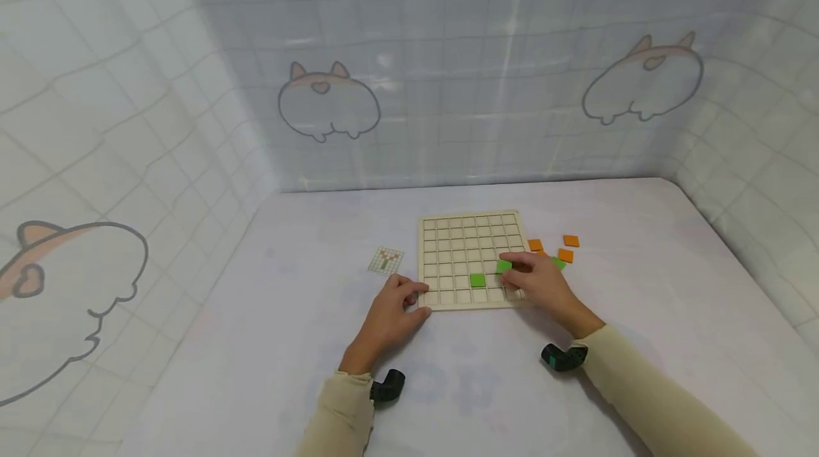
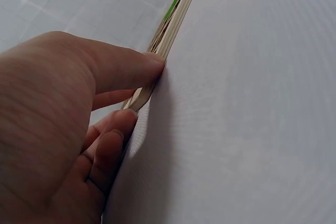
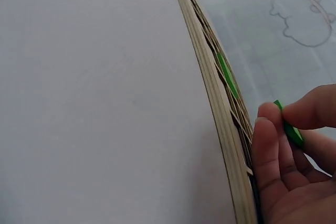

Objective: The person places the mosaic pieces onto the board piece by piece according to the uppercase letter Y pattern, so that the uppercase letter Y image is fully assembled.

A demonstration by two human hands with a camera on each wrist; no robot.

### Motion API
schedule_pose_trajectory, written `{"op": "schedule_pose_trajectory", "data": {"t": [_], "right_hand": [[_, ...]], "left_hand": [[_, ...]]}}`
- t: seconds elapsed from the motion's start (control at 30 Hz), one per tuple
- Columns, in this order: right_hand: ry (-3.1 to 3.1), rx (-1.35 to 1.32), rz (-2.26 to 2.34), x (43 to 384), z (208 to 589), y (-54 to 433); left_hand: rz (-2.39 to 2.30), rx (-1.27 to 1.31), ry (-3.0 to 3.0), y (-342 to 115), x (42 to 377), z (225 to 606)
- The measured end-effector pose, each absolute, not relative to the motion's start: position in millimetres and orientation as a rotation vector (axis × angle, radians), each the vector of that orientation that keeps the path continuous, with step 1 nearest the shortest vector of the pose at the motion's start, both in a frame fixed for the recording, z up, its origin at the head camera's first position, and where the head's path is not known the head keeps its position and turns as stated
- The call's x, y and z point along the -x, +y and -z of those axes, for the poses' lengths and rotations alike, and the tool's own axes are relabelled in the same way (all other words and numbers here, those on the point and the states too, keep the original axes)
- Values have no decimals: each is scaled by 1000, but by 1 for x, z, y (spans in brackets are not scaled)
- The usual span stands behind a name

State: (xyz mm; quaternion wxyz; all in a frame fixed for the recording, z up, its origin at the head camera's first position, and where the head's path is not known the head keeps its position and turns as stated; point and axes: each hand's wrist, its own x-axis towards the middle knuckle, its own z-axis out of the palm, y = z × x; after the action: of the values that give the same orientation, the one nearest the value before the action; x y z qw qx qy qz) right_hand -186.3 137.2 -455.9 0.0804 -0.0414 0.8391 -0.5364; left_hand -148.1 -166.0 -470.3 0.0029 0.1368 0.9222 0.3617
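A pale wooden grid board [image 1: 470,244] lies flat on the white table. One green square tile [image 1: 478,280] sits in a cell of its lower part. My right hand [image 1: 544,286] is over the board's right side and pinches another green tile [image 3: 292,132] between thumb and fingers, just above the grid. With my left hand [image 1: 392,315] I hold the board's near left corner, thumb on the near edge and fingers along the left side. In the left wrist view, the left hand's fingers [image 2: 123,121] partly hide that corner.
Several orange tiles [image 1: 571,241] and a green tile [image 1: 559,263] lie right of the board, partly behind the right hand. A small pattern card [image 1: 386,260] with a coloured grid lies to the left. Pale curtains [image 1: 448,87] with animal drawings enclose the table.
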Motion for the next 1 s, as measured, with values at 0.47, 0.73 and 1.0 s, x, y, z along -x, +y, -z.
{"op": "schedule_pose_trajectory", "data": {"t": [0.47,0.73,1.0], "right_hand": [[2569,272,1544,205,454,121],[2651,297,1429,213,456,117],[2679,319,1308,214,458,113]], "left_hand": [[-1173,-407,2875,-169,149,473],[-1173,-429,2881,-164,147,474],[-1152,-426,2892,-164,147,473]]}}
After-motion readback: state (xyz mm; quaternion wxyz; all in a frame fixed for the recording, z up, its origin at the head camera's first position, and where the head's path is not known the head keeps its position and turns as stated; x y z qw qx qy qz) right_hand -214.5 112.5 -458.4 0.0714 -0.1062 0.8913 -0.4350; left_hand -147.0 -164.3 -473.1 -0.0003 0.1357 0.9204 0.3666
